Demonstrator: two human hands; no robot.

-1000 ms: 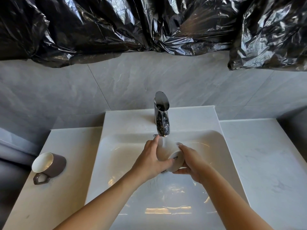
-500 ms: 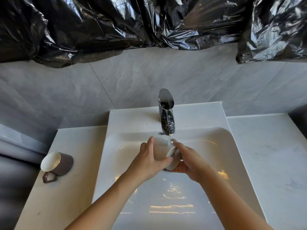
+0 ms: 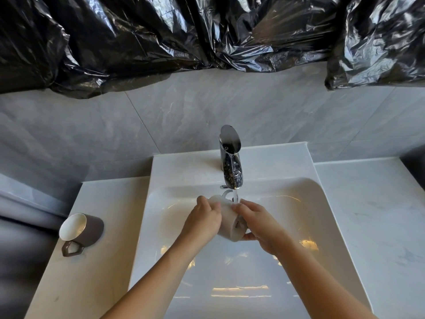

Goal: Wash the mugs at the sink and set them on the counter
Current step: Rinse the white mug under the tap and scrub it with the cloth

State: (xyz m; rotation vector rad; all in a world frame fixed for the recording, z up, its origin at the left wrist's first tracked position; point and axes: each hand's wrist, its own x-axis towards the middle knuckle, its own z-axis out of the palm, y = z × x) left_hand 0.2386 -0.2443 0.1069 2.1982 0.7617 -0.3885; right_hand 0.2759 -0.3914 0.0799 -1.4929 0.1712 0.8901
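A bathroom: white basin (image 3: 322, 203), chrome tap (image 3: 231, 162), grey wall tiles (image 3: 184, 120) (marbled).

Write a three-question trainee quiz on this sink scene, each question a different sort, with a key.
1. True or false: water is running from the faucet.
2. Multiple choice: where is the brown mug? A) in the basin; B) lying on its side on the counter left of the sink; C) upright on the right counter.
3. Short answer: what do the left hand and the right hand hold?

Key:
1. True; a stream falls from the spout onto the mug.
2. B; its white inside faces the camera and its handle points toward the near edge.
3. Both grip the pale mug, tilted under the stream, over the basin.
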